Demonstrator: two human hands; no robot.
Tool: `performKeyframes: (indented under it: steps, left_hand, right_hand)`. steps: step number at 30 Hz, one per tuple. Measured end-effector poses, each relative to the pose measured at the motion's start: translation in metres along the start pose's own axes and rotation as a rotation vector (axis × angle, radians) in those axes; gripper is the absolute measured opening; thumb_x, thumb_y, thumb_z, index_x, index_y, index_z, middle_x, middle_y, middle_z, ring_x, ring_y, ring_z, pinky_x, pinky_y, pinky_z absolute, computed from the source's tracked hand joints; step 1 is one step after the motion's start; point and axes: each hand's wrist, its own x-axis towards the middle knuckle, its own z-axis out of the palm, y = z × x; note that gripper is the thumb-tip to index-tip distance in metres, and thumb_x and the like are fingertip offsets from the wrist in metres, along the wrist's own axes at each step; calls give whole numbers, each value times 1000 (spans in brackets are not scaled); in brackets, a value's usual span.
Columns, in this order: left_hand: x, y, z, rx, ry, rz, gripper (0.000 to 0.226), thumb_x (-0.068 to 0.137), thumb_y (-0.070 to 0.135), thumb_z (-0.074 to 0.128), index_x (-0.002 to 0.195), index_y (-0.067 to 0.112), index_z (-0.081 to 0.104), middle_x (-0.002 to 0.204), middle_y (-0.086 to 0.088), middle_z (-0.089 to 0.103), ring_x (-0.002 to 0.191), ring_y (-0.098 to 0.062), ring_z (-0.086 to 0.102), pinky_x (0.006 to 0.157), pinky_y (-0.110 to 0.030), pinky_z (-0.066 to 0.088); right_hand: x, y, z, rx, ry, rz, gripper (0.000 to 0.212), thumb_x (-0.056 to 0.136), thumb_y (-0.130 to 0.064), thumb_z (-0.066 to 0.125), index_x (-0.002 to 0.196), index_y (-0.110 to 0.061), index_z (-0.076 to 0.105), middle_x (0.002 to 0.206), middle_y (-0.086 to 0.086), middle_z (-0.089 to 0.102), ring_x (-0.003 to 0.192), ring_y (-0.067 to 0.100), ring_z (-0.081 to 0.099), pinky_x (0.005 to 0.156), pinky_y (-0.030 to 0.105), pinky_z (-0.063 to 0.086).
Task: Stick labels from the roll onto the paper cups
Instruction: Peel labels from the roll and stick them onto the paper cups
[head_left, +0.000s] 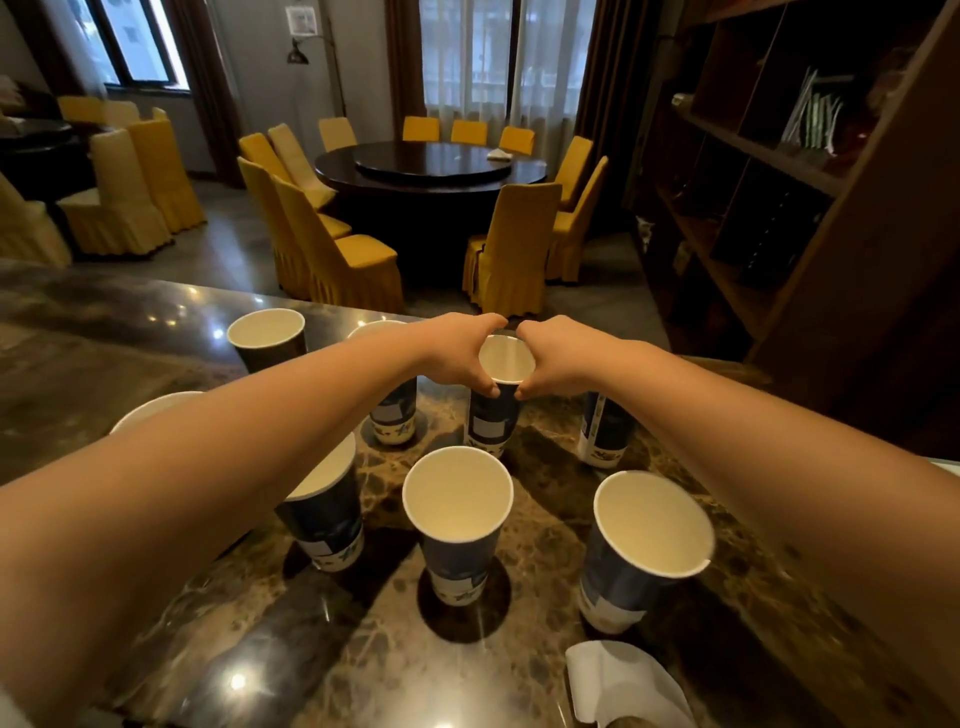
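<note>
**Head view: far cup gripped by both hands**

A marble worktop (130, 332) is seen carrying upright paper cups. The far middle cup (493, 421) is clasped at its rim by the left hand (457, 353) and right hand (558, 358), fingers curled round it. White label backing paper (623, 680) lies near right.

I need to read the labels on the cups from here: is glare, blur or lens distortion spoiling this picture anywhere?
Head view: bright glare spots on the marble counter; wide-angle bending tilts the near cups outward and curves the shelf; both hands, left hand and right hand, grip the middle cup, its pale label soft and unreadable; edges blur slightly.
</note>
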Motion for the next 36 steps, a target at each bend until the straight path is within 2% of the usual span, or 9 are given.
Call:
performKeyframes:
  steps: [8,14,16,19,22,27,30,32,36]
  left_hand:
    - [-6,-5,-2,76,-46,-42,94,80,39,76,152,15,21,152,-10,40,136,-30,41,106,-38,39]
    - [-14,-3,-4,60,-57,-33,89,79,37,77,150,15,27,150,-9,43,135,-29,43,106,-38,39]
    - [-18,-2,-6,63,-35,-28,88,79,36,77,149,14,28,150,-9,43,135,-29,42,107,-38,38]
    - [-29,1,-13,98,34,-24,89,81,39,74,150,12,26,154,-9,36,140,-28,36,111,-39,33]
    - [-51,9,-25,96,105,25,86,86,43,69,152,14,24,157,-7,32,142,-26,33,113,-36,30]
    - [-107,35,-43,14,211,163,75,87,45,64,150,21,30,154,0,36,138,-17,39,103,-25,34]
    - [-153,57,-35,-60,312,269,65,87,47,61,144,24,40,144,6,48,129,-9,45,99,-18,36]
    - [-184,76,-22,-170,332,372,52,89,46,59,136,25,49,127,11,57,113,-1,53,88,-11,41]
    - [-210,101,35,-307,187,498,33,90,39,60,120,26,61,97,22,59,84,10,55,73,-7,44]
  right_hand:
    - [3,-3,9,11,-25,2,68,79,-40,76,134,-15,44,126,7,58,106,22,56,79,29,49]
    - [-1,-4,8,29,-30,3,67,78,-41,77,132,-17,45,124,5,59,99,17,54,81,31,51]
    - [-5,-3,5,30,-27,9,68,78,-41,77,132,-18,43,127,6,58,103,19,54,82,31,49]
    - [-20,-3,-4,24,-21,20,76,81,-42,74,141,-16,37,140,8,52,121,26,52,93,35,48]
    - [-48,-5,-16,7,7,17,75,83,-46,71,144,-20,36,143,5,49,126,25,50,94,33,46]
    - [-130,-23,-48,-48,176,-66,72,85,-46,66,146,-22,36,146,1,47,132,20,45,100,33,42]
    - [-190,-33,-53,-12,290,-119,66,84,-49,59,142,-22,43,138,-1,54,124,17,51,90,25,42]
    - [-228,-38,-48,56,322,-157,63,82,-54,53,137,-22,50,128,-3,61,113,14,58,83,22,42]
    - [-277,-35,-9,153,298,-205,38,87,-48,52,113,-24,65,97,-9,68,83,5,61,67,19,49]
